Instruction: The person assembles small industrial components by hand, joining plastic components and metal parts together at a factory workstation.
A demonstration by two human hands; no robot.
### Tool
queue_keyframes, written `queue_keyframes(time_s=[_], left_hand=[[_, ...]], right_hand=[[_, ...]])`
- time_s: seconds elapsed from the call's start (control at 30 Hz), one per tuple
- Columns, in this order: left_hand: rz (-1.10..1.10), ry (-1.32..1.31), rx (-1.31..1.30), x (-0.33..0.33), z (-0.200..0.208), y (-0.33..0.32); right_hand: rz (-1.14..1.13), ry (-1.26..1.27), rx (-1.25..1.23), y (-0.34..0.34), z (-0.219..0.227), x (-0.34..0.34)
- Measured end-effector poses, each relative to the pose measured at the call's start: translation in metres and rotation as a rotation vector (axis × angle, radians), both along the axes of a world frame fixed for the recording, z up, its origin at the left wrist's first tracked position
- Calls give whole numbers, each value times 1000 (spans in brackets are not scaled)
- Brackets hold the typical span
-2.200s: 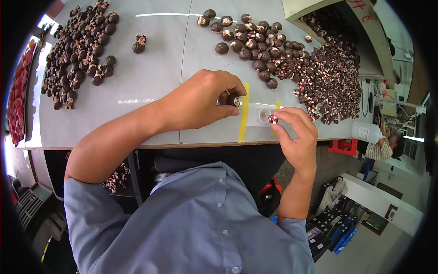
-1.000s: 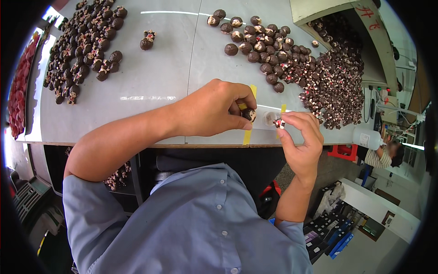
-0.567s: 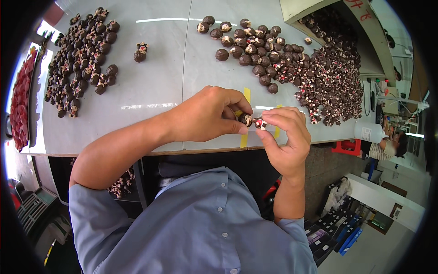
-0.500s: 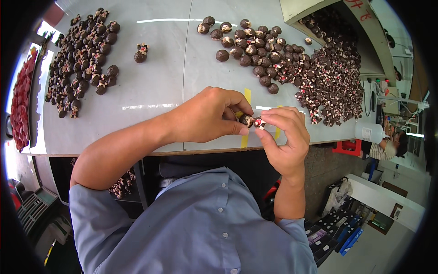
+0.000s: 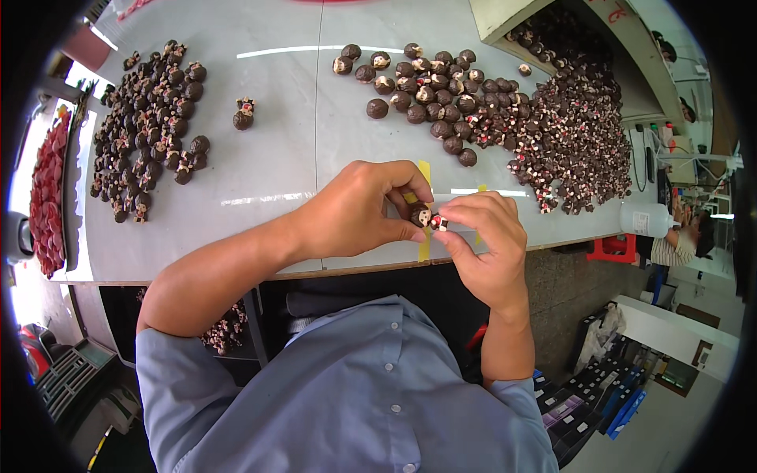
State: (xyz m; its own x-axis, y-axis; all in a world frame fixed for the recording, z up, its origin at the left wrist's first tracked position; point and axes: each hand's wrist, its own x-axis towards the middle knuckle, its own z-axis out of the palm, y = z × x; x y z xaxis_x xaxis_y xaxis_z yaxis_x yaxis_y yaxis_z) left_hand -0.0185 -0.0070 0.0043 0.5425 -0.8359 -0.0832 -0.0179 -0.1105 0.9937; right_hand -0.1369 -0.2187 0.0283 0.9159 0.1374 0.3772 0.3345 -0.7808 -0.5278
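My left hand [image 5: 364, 203] is closed, holding a dark brown doll head [image 5: 420, 214] with a pale face between thumb and fingers. My right hand [image 5: 490, 243] pinches a small doll body [image 5: 439, 224] in brown, white and red. Head and body meet or nearly meet, end to end, above the table's near edge; whether they are joined I cannot tell. Beyond my hands lies a group of loose doll heads [image 5: 415, 113], running into a heap of small doll bodies [image 5: 572, 138] on the right. One whole doll [image 5: 243, 118] lies apart at the left.
A pile of whole dolls [image 5: 150, 118] covers the table's [image 5: 276, 150] left part. Yellow tape [image 5: 424, 171] marks the near edge. An open-fronted box [image 5: 490, 20] stands at the far right. A white bottle [image 5: 645, 219], a red stool [image 5: 613, 251] and another person [image 5: 674, 246] are off right.
The view has tilted a little, so the near table edge sits lower in the picture. Both hands keep their grip on the doll head and body, with only a slight shift.
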Motion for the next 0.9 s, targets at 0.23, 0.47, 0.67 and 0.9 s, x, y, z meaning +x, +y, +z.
queue_keyframes(time_s=[0.23,0.47,0.67,0.9], left_hand=[[-47,-291,-85,-6,-2,-6],[130,-823,88,8,-6,1],[322,-909,258,29,2,6],[621,-1119,632,45,2,30]], right_hand=[[-27,12,112,-3,-6,-4],[-501,-103,97,-52,-15,-19],[-598,-75,-464,-112,-25,13],[-478,163,-528,-103,-46,12]])
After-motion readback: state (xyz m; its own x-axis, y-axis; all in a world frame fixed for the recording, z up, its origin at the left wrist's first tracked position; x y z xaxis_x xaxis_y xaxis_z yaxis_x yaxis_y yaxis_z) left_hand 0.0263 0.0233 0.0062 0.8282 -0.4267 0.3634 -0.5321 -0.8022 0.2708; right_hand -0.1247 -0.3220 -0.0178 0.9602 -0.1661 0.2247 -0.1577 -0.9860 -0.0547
